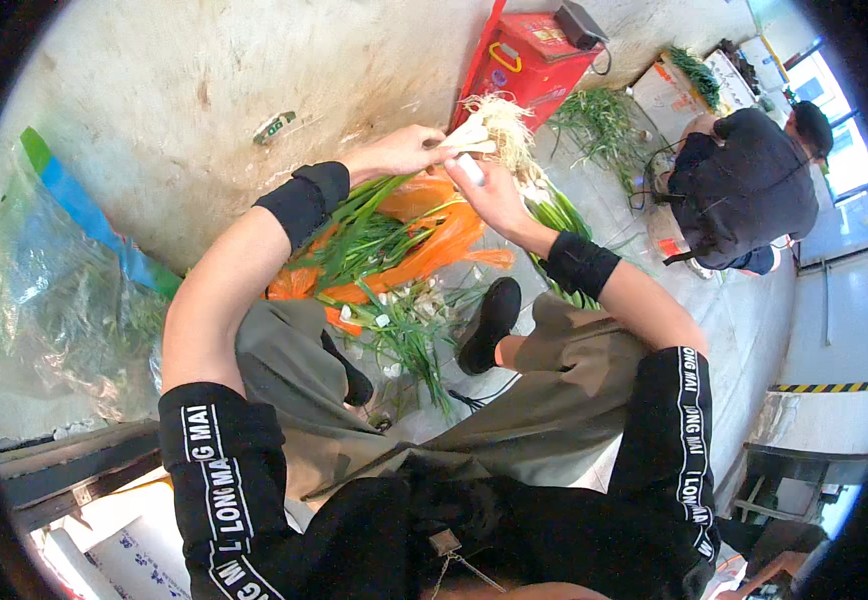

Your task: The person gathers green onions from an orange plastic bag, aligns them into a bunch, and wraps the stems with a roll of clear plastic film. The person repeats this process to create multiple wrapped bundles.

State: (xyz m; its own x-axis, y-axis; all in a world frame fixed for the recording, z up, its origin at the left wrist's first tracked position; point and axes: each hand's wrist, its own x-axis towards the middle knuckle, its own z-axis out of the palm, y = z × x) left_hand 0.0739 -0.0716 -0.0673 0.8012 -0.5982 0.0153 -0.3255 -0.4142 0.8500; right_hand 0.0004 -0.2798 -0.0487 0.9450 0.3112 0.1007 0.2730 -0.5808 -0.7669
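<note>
My left hand (pixel 404 154) grips a bunch of scallions by the white stems (pixel 470 139). Their stringy roots (pixel 505 124) point up and right. Green leaves (pixel 374 202) trail below that hand, over an orange plastic bag (pixel 434 247). My right hand (pixel 492 196) is close against the white stems, its thumb towards my left fingers. A small white object (pixel 470 169) shows at the right thumb; whether it is worn or held is unclear. More scallions (pixel 565 214) lie beyond my right wrist, partly hidden by it.
Leafy trimmings (pixel 411 337) litter the floor between my shoes. A red box (pixel 535 64) stands against the stained wall (pixel 254 67). At left is a clear plastic bag (pixel 73 285). Another person (pixel 741 187) sits bent over at right, near more greens (pixel 602 124) and a white box (pixel 670 94).
</note>
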